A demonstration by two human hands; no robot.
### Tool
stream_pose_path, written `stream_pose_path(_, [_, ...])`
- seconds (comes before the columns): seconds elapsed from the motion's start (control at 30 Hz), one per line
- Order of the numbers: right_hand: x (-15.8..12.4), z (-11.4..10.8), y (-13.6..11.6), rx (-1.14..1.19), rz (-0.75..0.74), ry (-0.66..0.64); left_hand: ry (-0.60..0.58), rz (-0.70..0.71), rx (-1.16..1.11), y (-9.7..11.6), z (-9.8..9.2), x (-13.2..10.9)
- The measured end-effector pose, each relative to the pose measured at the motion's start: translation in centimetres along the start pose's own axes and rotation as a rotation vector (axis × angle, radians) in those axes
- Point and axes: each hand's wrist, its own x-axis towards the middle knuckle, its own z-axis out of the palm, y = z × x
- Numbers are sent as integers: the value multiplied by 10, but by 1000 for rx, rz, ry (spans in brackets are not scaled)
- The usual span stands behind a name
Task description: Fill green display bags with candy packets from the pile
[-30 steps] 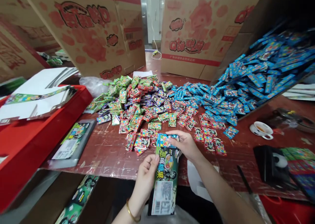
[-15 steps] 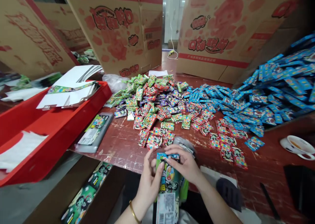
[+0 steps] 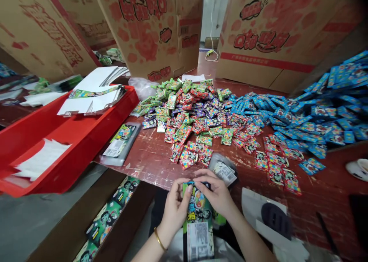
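My left hand (image 3: 176, 205) and my right hand (image 3: 217, 193) both grip the top end of a green and black printed candy pouch (image 3: 199, 212) close to my lap. The pouch has a white label on its lower half. A thin blue edge shows at its mouth between my fingertips; how far it reaches inside is hidden. Just beyond my hands, a pile of small candy packets (image 3: 189, 129) in green, red and purple lies on the red-brown table (image 3: 149, 166). A clear-wrapped stack of labelled pouches (image 3: 225, 172) sits right behind my right hand.
Blue packets (image 3: 304, 120) spill from the right. A red tray (image 3: 94, 129) with white card sheets (image 3: 86, 95) stands left, beside wrapped pouches (image 3: 122, 141). Cardboard boxes (image 3: 149, 32) line the back. A cup (image 3: 358, 169) stands at the right edge. Below left is an open carton (image 3: 69, 219).
My view has turned slightly left and down. The blue piece at the pouch's mouth shows less than before, and my fingers have drawn closer together over the top edge.
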Motion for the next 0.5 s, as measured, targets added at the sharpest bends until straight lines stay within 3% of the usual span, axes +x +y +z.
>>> stream_pose_path(0.13, [-13,9,7,190,5,225,-11,-36,-35,-4,-5,2])
stream_pose_path(0.33, [-23,22,16,265,90,269,-32,-27,37,-2,-4,8])
stream_pose_path(0.5, [-24,22,15,222,-30,359,39,152,124,-3,2,13])
